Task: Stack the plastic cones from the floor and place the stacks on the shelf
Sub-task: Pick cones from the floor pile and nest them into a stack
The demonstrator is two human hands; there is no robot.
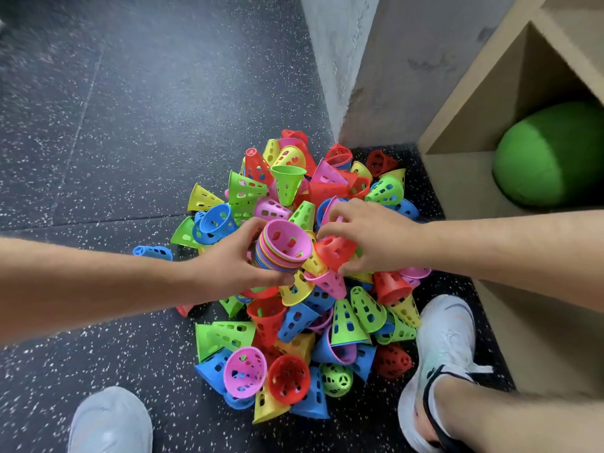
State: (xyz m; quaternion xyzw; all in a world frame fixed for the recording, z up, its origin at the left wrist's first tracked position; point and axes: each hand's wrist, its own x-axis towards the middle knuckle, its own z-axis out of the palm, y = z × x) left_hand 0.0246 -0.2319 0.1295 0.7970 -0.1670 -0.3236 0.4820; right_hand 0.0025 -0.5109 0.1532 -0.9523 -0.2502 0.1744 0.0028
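Observation:
A heap of perforated plastic cones (pixel 346 325) in red, yellow, green, blue and pink lies on the dark speckled floor. My left hand (pixel 228 259) grips a nested stack of cones (pixel 281 248), mouth up, with a pink cone on top, held just above the heap's middle. Right beside it, my right hand (pixel 369 233) closes its fingers around a red cone (pixel 335 251) lying on the pile. The wooden shelf (pixel 464 125) stands at the right, its lowest compartment open toward me.
A green padded ball (pixel 552 155) fills the shelf's lower compartment. A grey concrete pillar (pixel 366 67) rises behind the heap. My two white shoes (pixel 444 348) stand at the near edge of the pile, one on each side.

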